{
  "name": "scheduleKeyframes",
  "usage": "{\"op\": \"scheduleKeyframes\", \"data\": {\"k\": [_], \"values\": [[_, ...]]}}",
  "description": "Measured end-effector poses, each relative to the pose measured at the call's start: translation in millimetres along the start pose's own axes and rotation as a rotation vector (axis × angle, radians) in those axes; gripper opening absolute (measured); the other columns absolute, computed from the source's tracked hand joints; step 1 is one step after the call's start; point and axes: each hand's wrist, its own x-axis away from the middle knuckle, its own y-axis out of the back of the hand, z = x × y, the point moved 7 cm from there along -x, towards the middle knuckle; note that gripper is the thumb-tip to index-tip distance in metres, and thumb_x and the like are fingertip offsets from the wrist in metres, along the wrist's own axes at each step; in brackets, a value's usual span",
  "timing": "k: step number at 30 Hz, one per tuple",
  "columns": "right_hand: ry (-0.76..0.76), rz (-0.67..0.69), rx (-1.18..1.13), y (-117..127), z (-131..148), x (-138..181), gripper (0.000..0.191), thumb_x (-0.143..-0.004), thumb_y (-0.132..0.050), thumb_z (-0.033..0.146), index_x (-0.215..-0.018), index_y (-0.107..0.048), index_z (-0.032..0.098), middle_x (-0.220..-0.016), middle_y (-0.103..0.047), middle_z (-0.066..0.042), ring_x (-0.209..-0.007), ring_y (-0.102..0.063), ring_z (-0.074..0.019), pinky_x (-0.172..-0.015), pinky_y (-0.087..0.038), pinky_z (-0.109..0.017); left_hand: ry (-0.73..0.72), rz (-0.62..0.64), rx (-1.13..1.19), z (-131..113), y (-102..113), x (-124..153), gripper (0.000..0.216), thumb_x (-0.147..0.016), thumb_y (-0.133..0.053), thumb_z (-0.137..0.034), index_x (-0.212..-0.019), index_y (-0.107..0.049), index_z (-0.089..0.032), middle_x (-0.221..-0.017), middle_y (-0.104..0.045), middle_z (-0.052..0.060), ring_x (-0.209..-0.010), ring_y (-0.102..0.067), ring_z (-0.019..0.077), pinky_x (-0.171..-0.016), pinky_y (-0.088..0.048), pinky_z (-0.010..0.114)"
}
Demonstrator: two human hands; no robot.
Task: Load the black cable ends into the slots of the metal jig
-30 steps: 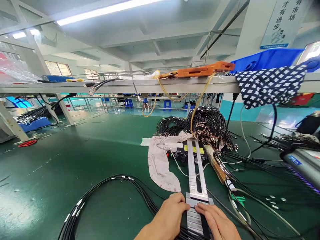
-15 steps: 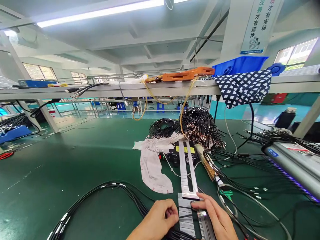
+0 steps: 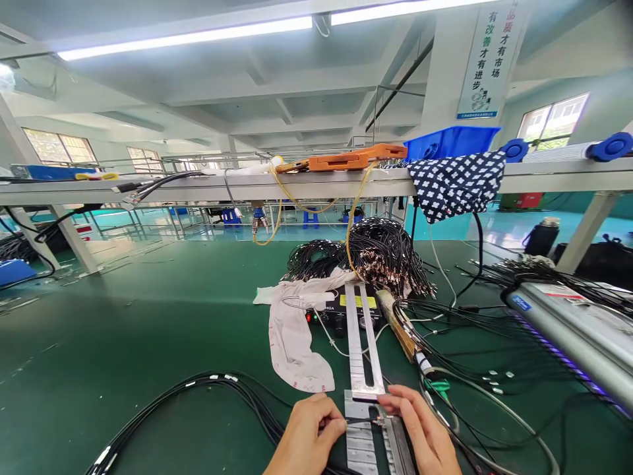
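Thumb and forefinger of my left hand (image 3: 307, 432) are pinched on a thin black cable (image 3: 360, 420). The cable lies across a grooved metal fixture (image 3: 361, 448), and its bare, coppery end points toward my right hand (image 3: 420, 425). That hand lies along the fixture's right side, fingers stretched out and fingertips by the lower end of a slotted metal frame (image 3: 353, 349). Its thumb is hidden. A bundle of black cables (image 3: 247, 396) with white labels curves in from the left and passes under my left hand.
Behind the frame sits a black control box (image 3: 341, 320) with lit lamps, partly under a pale cloth (image 3: 291, 343). Coiled cables (image 3: 390, 254) are piled at the back. A wooden-handled tool (image 3: 395, 323) and a silver machine (image 3: 568, 336) with cables stand right. A shelf (image 3: 222, 188) spans above.
The view has turned a little to the right. My left hand has shifted slightly, and the cable end now shows at the fixture. My right hand's fingertips have drawn back a little from the cable.
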Motion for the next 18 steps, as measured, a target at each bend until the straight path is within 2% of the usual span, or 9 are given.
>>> {"op": "scheduleKeyframes", "data": {"k": [4, 8, 18], "values": [[-0.029, -0.071, -0.026, 4, -9, 0, 0.044, -0.092, -0.046, 0.057, -0.107, -0.063, 0.020, -0.103, -0.072, -0.010, -0.094, -0.068, -0.0228, -0.086, -0.054, -0.030, -0.081, 0.061, -0.240, -5, -8, 2, 0.025, -0.095, -0.041, -0.015, -0.078, -0.059, -0.014, -0.089, -0.062, 0.008, -0.086, -0.056, 0.0214, -0.077, -0.041, 0.032], [-0.022, -0.094, 0.005, 6, -13, 1, 0.042, -0.091, -0.047, 0.057, -0.104, -0.064, 0.020, -0.102, -0.072, -0.010, -0.091, -0.068, -0.0229, -0.084, -0.054, -0.030, -0.077, 0.130, -0.434, -4, -14, 4, 0.026, -0.096, -0.036, -0.014, -0.086, -0.059, -0.013, -0.095, -0.063, 0.011, -0.089, -0.057, 0.0248, -0.081, -0.044, 0.037], [0.015, -0.077, 0.087, 5, -11, 1, 0.038, -0.093, -0.046, 0.054, -0.103, -0.063, 0.021, -0.101, -0.070, -0.008, -0.090, -0.067, -0.0212, -0.082, -0.052, -0.028, -0.012, 0.176, -0.568, -7, -12, 0, 0.030, -0.098, -0.034, -0.016, -0.091, -0.062, -0.013, -0.098, -0.065, 0.010, -0.091, -0.059, 0.0253, -0.082, -0.046, 0.038]]}}
